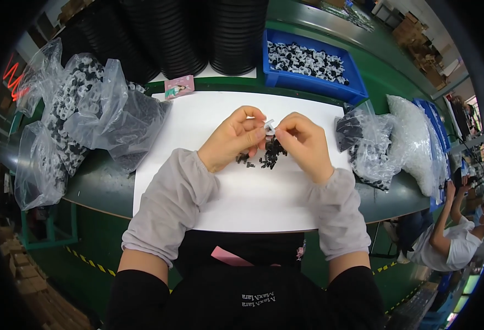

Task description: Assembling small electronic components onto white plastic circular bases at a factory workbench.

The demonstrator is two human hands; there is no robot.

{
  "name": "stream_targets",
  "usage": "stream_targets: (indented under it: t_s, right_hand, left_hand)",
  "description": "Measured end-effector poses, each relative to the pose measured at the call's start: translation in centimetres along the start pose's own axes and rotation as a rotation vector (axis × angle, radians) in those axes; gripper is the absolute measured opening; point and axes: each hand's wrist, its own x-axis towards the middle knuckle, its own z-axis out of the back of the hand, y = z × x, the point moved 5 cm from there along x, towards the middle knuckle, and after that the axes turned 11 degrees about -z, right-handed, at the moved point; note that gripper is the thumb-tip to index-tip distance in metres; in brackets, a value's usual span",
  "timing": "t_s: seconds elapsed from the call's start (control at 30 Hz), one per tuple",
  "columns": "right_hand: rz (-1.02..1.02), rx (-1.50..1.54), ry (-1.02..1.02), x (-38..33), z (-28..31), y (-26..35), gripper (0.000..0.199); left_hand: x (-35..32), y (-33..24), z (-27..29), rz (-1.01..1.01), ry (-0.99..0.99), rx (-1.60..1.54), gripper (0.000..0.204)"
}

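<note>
Between the fingertips of both hands is a small white plastic part [269, 127], held above the white sheet [242, 212]. My left hand [235, 138] pinches it from the left, with thumb and forefinger closed on it. From the right, my right hand [303, 144] is closed at the same part; whether its fingertips also hold a tiny black piece is hidden. Just below the hands lies a loose pile of small black plastic pieces [272, 157], partly covered by the fingers.
Bulging clear bags [79, 104] of black and white parts stand at the left. A blue bin [316, 91] of similar parts sits at the back right, more bags [371, 146] at the right. Stacked black reels [233, 38] rise behind. A person [454, 236] works at far right.
</note>
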Motion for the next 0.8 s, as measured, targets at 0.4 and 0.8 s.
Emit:
stream_targets:
  t_s: [0.4, 0.8]
  right_hand:
    - [-0.278, -0.966, -0.089, 4.9, 7.1, -1.2, 0.023]
    - [-0.288, -0.996, 0.16, 1.1, 5.6, -2.1, 0.024]
  left_hand:
    - [0.1, -0.7, 2.7, -0.093, -0.413, 0.121, 0.03]
    - [0.3, 0.3, 1.4, 0.017, -0.268, 0.272, 0.027]
